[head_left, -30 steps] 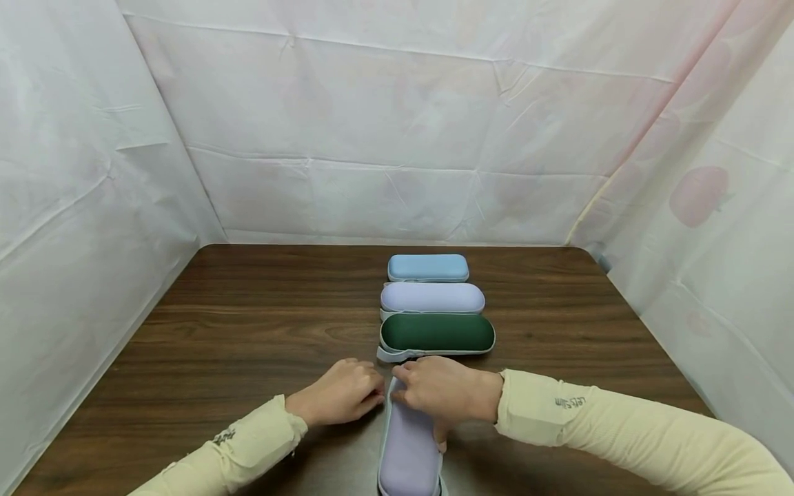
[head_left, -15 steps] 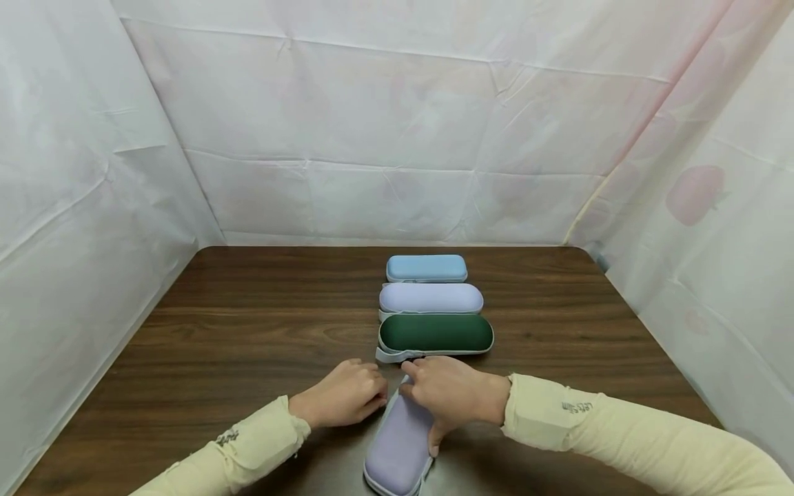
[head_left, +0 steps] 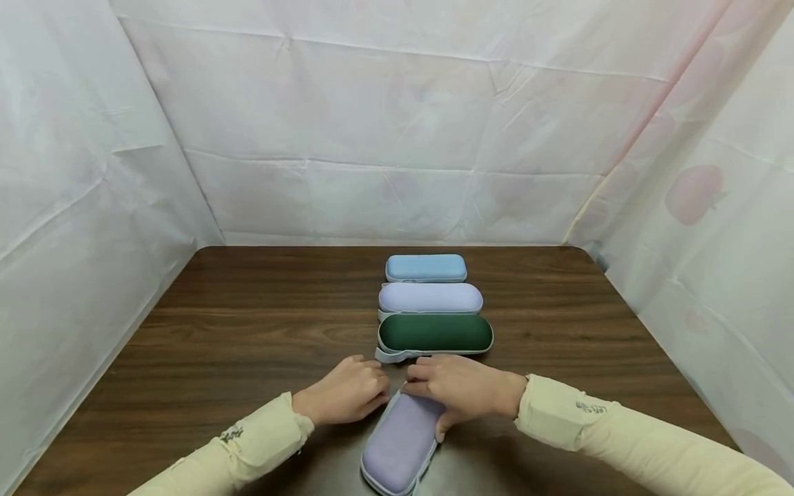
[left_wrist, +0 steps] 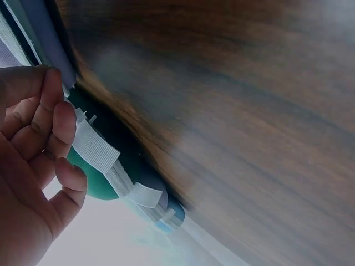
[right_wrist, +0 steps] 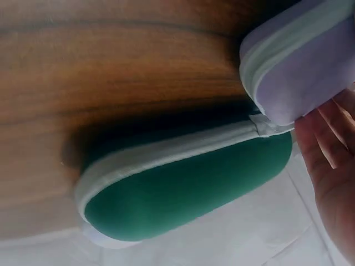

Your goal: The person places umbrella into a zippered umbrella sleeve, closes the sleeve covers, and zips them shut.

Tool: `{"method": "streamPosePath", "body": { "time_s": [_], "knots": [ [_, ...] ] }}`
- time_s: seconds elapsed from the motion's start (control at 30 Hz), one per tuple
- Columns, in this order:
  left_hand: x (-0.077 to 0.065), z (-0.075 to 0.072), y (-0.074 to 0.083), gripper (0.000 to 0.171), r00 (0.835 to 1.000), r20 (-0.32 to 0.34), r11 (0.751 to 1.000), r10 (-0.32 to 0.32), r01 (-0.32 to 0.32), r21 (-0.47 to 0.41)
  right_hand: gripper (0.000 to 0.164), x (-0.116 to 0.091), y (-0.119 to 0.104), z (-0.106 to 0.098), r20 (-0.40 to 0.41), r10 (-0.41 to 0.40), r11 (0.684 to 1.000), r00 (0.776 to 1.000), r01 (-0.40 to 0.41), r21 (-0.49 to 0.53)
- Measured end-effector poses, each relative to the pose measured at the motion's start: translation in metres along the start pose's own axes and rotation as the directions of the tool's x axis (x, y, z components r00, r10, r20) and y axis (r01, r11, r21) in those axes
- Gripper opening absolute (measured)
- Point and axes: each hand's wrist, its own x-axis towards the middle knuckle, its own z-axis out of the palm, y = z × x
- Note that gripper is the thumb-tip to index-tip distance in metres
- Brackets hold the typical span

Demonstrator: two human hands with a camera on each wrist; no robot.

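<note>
A purple zip-up glasses case [head_left: 403,441] lies slantwise at the table's near edge, with pale trim round its seam. My right hand [head_left: 465,389] holds its far end, thumb along the right side and fingers over the end. In the right wrist view, the fingertips touch the purple shell [right_wrist: 310,77]. My left hand [head_left: 347,393] is just left of the case's far end. Its fingers [left_wrist: 55,116] are curled, and thumb and index finger come together near the case edge in the left wrist view. Whether they pinch anything there is hidden.
Beyond my hands, a green glasses case [head_left: 434,333] with a pale strap, a lavender case [head_left: 431,297] and a light blue case [head_left: 426,267] lie in a row on the brown wooden table [head_left: 279,289]. White sheeting [head_left: 372,124] hangs behind and at both sides.
The purple case has turned, its near end swinging left and its far end right. My right hand has shifted right; the left hand moved only slightly right.
</note>
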Motion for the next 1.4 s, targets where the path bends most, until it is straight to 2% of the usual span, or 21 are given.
{"method": "streamPosePath", "body": {
  "time_s": [0.1,0.47,0.73,0.97,1.4],
  "knots": [
    [0.002,0.000,-0.001,0.021,1.000,-0.006,1.000,0.011,-0.011,0.022,0.081,-0.003,-0.001,0.001,-0.020,0.025,1.000,0.999,-0.024,0.019],
    [0.003,-0.005,-0.001,0.019,0.999,0.039,1.000,0.004,-0.005,0.031,0.076,-0.015,-0.004,0.005,-0.078,0.129,0.991,0.989,-0.126,0.035],
    [-0.006,-0.006,-0.006,0.018,1.000,0.026,0.999,0.004,-0.005,0.042,0.073,-0.027,-0.003,0.009,-0.098,0.197,0.980,0.975,-0.193,0.050],
    [-0.021,-0.009,-0.011,0.019,0.999,-0.004,0.999,-0.034,0.034,0.016,0.069,-0.039,-0.003,0.012,-0.133,0.263,0.965,0.956,-0.260,0.035],
    [-0.028,-0.013,-0.009,0.021,0.998,-0.001,0.997,-0.058,0.058,-0.045,0.065,-0.042,-0.013,0.016,-0.168,0.373,0.925,0.912,-0.381,-0.014]
  ]
}}
